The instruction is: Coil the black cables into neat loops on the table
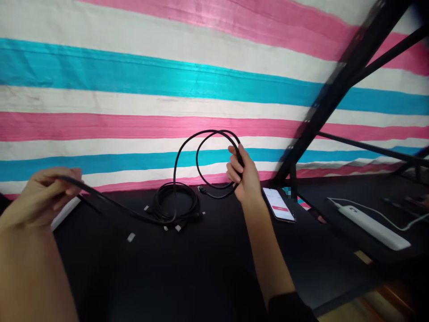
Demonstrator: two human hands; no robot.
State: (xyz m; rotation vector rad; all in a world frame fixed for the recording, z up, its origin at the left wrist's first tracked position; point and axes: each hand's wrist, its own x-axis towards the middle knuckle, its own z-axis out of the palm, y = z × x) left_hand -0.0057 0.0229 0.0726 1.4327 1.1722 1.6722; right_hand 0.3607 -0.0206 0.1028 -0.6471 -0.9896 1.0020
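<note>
A black cable [175, 174] runs between my two hands, looped on the right and sagging toward the table in the middle. My right hand [246, 172] is closed around the loops, holding them up above the table. One dark connector end [202, 190] hangs from the loop, left of that hand. At the left, my left hand [47, 197] pinches another stretch of the cable, pulled out sideways. Behind the sagging part lies a coil of black cables [156, 201] with several light connector tips around it.
On the black table [187, 286] a phone [279, 205] with a lit screen lies right of my forearm. Farther right are a white power strip [373, 227] and its cord. A black metal frame [321, 112] slants up before the striped sheet [134, 76]. A small white piece [131, 237] lies front left.
</note>
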